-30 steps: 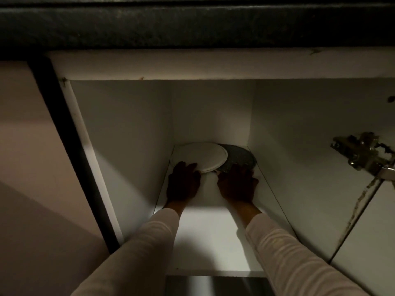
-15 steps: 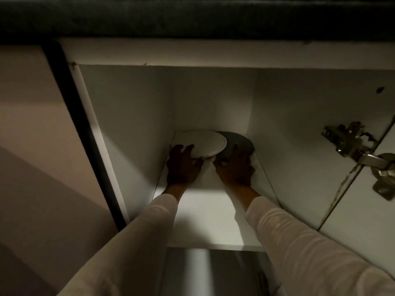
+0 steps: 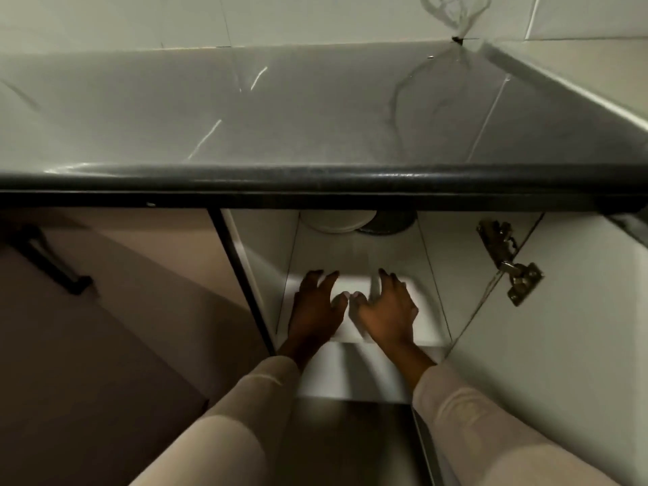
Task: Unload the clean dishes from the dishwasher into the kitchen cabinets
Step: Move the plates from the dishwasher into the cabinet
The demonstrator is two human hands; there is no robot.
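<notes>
A white plate (image 3: 338, 223) lies at the back of the white cabinet shelf (image 3: 361, 256), and a dark grey plate (image 3: 387, 224) lies beside it on the right. The counter edge hides the far halves of both. My left hand (image 3: 317, 305) and my right hand (image 3: 385, 308) hover side by side over the front of the shelf, fingers spread and loosely bent, holding nothing. Both hands are well apart from the plates.
A dark glossy countertop (image 3: 280, 110) with a thick black front edge (image 3: 315, 184) overhangs the cabinet. The open cabinet door (image 3: 561, 327) with a metal hinge (image 3: 508, 261) stands at the right. A closed beige door with a black handle (image 3: 52, 264) is at the left.
Both hands let go of the plates and drew back to the shelf's front. The view rose, so the countertop now shows and hides part of the plates.
</notes>
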